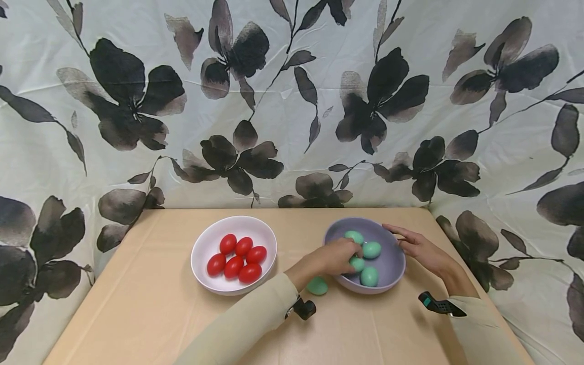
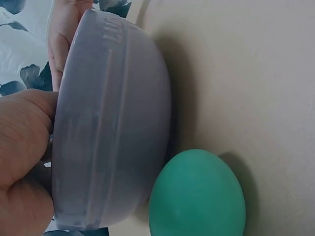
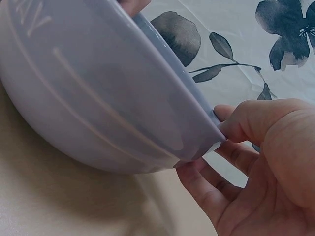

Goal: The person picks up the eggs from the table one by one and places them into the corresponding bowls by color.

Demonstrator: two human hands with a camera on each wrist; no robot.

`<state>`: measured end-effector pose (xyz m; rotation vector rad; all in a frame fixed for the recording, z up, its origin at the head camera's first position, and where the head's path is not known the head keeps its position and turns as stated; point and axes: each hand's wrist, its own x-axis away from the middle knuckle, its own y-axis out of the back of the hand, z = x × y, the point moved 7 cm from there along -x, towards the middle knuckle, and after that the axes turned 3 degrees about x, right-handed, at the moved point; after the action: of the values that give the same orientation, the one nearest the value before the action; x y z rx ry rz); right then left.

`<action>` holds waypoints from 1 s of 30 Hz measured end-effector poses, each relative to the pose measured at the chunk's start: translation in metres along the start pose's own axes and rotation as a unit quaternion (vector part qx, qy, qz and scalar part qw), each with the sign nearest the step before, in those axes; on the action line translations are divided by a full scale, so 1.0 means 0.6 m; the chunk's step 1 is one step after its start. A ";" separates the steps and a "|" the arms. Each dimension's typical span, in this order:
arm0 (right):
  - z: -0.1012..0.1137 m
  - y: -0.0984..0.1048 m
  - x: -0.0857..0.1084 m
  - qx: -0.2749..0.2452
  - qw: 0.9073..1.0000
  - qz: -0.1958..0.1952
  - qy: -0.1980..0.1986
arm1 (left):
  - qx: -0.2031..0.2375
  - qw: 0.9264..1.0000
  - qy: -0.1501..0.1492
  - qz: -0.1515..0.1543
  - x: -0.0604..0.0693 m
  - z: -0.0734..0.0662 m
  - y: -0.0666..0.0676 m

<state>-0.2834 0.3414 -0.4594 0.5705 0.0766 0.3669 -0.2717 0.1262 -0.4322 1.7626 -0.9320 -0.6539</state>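
A purple bowl (image 1: 393,263) holds several green eggs (image 1: 371,250). My left hand (image 1: 338,256) reaches over its left rim, fingers curled around one green egg (image 1: 358,264) inside. In the left wrist view the bowl wall (image 2: 113,123) hides those fingertips. My right hand (image 1: 422,252) grips the bowl at its right side. The right wrist view shows the thumb (image 3: 241,120) at the rim and other fingers against the outer wall. Another green egg (image 1: 317,286) lies on the table just left of the bowl, below my left wrist.
A white bowl (image 1: 203,274) with several red eggs (image 1: 234,267) stands to the left on the tan table (image 1: 150,304). A floral cloth (image 1: 310,111) hangs behind the table's back edge. My left forearm passes in front of the white bowl's right side.
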 end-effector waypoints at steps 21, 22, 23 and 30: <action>0.003 -0.001 -0.001 0.002 1.000 0.000 0.012 | 0.275 0.957 -0.011 -0.090 0.081 0.061 0.064; 0.002 0.000 -0.001 0.004 1.000 -0.001 0.012 | 0.284 0.954 -0.005 -0.096 0.087 0.065 0.066; 0.001 0.000 -0.001 0.006 1.000 -0.001 0.011 | 0.296 0.950 0.001 -0.101 0.093 0.069 0.068; -0.002 0.002 0.000 0.008 1.000 -0.002 0.009 | 0.324 0.937 0.036 -0.124 0.124 0.088 0.070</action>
<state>-0.2841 0.3431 -0.4598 0.5818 0.0982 0.3670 -0.2839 0.0285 -0.4127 2.5047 -0.9453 -0.4546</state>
